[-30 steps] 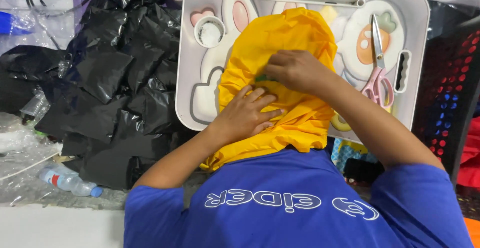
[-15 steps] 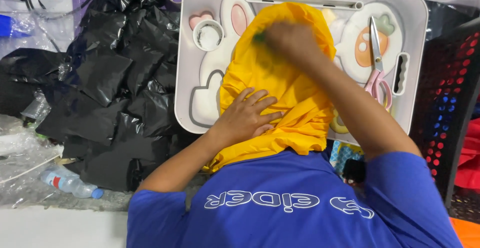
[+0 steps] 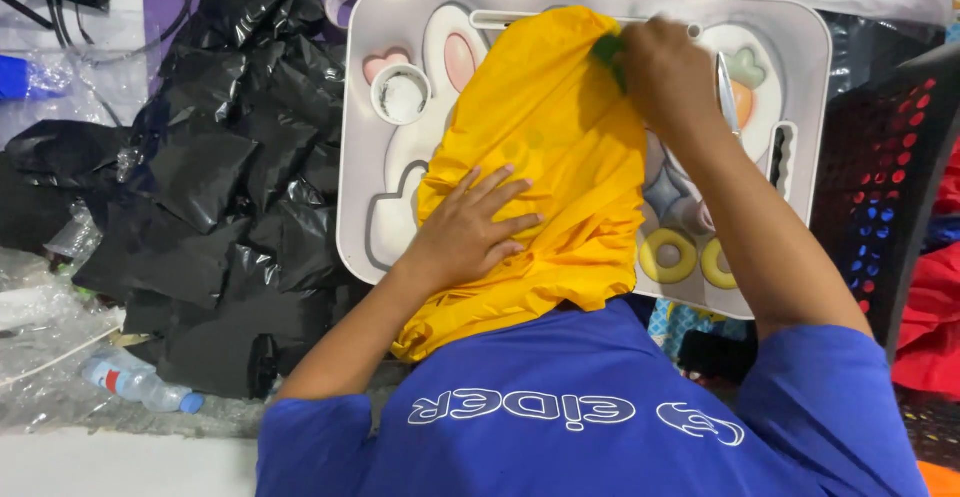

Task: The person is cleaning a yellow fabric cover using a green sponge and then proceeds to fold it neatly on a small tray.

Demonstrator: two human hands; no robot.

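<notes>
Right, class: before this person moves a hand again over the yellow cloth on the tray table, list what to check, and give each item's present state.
1. Left hand flat on the yellow cloth, pinning it: ok.
2. Right hand at the cloth's far edge, closed on a small green thing: ok; what it is, cannot tell.
3. Cloth smooth: not ok, wrinkled and bunched at the near end.
4. Scissors apart from the right hand: not ok, blades right beside it.
5. Tray table level: cannot tell.
</notes>
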